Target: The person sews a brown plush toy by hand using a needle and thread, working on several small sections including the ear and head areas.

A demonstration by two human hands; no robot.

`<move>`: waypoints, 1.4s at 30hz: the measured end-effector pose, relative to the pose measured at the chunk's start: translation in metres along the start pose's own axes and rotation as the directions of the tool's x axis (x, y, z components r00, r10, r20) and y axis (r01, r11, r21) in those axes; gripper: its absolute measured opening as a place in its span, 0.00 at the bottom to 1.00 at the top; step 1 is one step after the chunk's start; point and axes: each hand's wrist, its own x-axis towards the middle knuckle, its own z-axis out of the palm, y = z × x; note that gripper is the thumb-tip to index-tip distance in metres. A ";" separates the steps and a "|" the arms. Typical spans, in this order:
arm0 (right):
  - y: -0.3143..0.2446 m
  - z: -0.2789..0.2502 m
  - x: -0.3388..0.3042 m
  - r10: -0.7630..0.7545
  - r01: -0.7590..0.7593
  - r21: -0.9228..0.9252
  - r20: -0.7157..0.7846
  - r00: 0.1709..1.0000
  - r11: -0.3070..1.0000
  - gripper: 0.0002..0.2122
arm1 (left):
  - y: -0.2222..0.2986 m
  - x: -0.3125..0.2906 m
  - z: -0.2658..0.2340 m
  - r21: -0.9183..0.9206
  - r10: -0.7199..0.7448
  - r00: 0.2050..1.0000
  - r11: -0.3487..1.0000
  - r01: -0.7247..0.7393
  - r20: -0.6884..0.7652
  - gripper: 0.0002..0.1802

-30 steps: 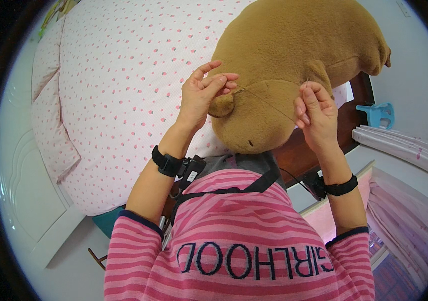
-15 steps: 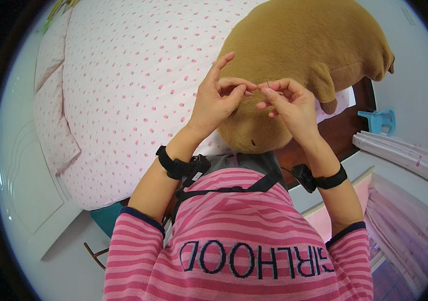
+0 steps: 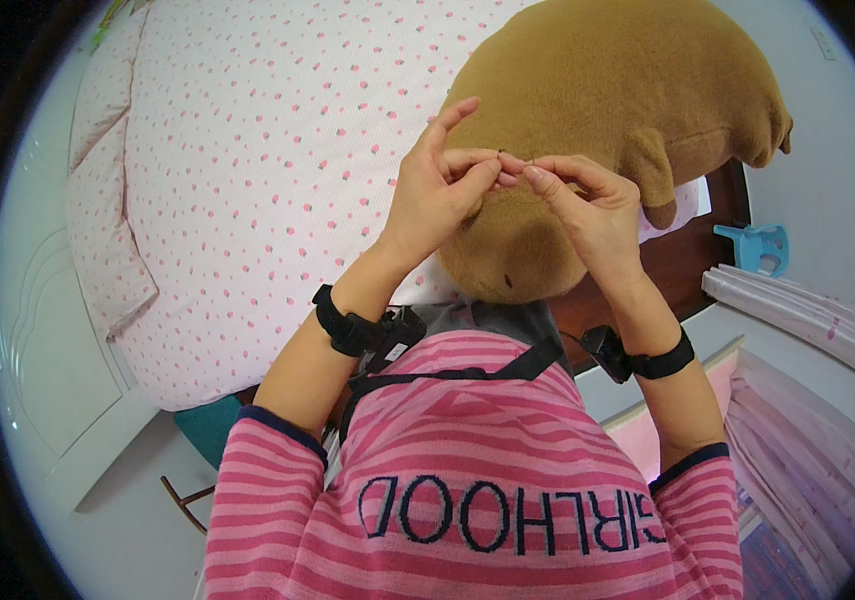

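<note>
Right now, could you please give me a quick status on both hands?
Left hand and right hand fingertips pinched together above the brown plush toy. Whatever they pinch is too small to tell. Nothing in the way.

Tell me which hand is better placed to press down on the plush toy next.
Probably the right hand: it hovers directly over the brown plush toy. The left hand sits at the toy's edge, partly over the spotted bedspread. Both hands' fingers meet, pinching something too small to identify.

No packages, labels, signs or screens can be made out anywhere in this view; the only lettering is dark print across the person's pink striped top (image 3: 467, 500).
</note>
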 end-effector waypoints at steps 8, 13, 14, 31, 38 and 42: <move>-0.002 0.006 0.000 0.214 -0.223 0.107 0.093 0.973 0.969 0.07 | -0.003 0.005 -0.002 -0.025 -0.035 0.999 0.999 0.034 -0.031 0.31; 0.003 0.007 0.006 0.286 -0.294 0.070 0.104 0.953 0.953 0.08 | -0.003 0.006 -0.002 0.007 -0.061 0.998 0.998 0.061 -0.020 0.32; 0.003 0.007 0.006 0.287 -0.295 0.069 0.105 0.952 0.953 0.08 | -0.003 0.005 -0.002 0.006 -0.061 0.998 0.998 0.061 -0.021 0.32; 0.009 0.005 0.008 0.268 -0.272 0.031 0.101 0.958 0.962 0.10 | -0.006 0.003 0.001 0.075 -0.063 0.997 0.995 0.066 -0.033 0.33; 0.017 0.008 0.007 0.235 -0.240 0.062 0.078 0.969 0.969 0.09 | -0.011 0.002 0.000 0.090 -0.066 0.997 0.994 0.069 -0.038 0.33; 0.019 0.008 0.007 0.257 -0.260 0.030 0.068 0.964 0.965 0.09 | -0.012 0.001 0.000 0.072 -0.071 0.997 0.995 0.074 -0.036 0.34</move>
